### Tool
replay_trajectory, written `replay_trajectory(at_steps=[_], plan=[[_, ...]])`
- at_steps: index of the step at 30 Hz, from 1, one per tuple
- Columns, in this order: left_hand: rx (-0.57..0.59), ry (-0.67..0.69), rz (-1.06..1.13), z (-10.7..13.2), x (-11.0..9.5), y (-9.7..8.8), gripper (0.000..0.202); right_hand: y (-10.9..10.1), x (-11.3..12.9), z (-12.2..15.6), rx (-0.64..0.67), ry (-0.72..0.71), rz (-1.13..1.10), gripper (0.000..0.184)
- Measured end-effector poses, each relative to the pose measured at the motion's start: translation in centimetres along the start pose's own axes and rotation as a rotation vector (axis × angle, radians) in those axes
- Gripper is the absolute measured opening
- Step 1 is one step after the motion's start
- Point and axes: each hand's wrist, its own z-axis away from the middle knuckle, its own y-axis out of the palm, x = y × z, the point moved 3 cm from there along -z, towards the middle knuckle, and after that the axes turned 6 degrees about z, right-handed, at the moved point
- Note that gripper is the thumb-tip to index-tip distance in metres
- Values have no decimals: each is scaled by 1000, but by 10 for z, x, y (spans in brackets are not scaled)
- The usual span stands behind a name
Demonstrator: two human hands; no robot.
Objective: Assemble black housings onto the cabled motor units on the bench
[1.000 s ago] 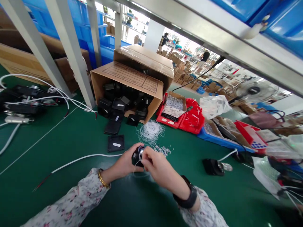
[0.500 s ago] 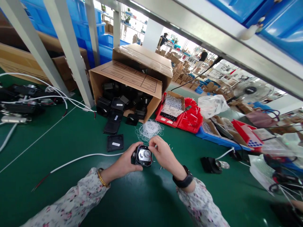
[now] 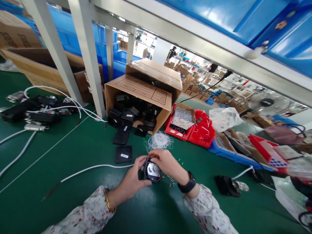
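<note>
A small black housing (image 3: 153, 170) with a silver metal plate and a red wire inside faces up, its open side showing. My left hand (image 3: 133, 178) grips it from the left, thumb at the near edge and fingers at the far left corner. Bent over its far edge, my right hand (image 3: 165, 162) has its thumb and fingers closed at the rim; whether anything small is pinched there is hidden. A white cable (image 3: 97, 166) with bare red and dark ends runs left from the housing. Several small screws (image 3: 171, 181) lie right of it. A black square cover (image 3: 123, 154) lies beyond my left hand.
A cardboard box (image 3: 138, 89) of black housings stands behind, beside a metal post (image 3: 90, 58). Thin white strands (image 3: 159, 141) lie in front of red bins (image 3: 201, 128). Black lamp-like units (image 3: 227, 186) sit right; cabled metal parts (image 3: 39, 109) lie left.
The view has shifted, so the surroundings sit lower and further right. My right hand has moved from the housing's right corner to its far edge. My left hand keeps its grip.
</note>
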Motion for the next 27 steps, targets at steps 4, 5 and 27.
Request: replay_trajectory(at_steps=[4,5,27], plan=[[-28,-7,-15,0,0,-1,75,3,2,-7,-46,-32,139,11],[-34,-12,-26,0,0,-1,77,3,2,-8,-60,-31,152,11],[-25,107,-271,5,-4,-5,40,-3,3,-7,-1,-100,123,14]])
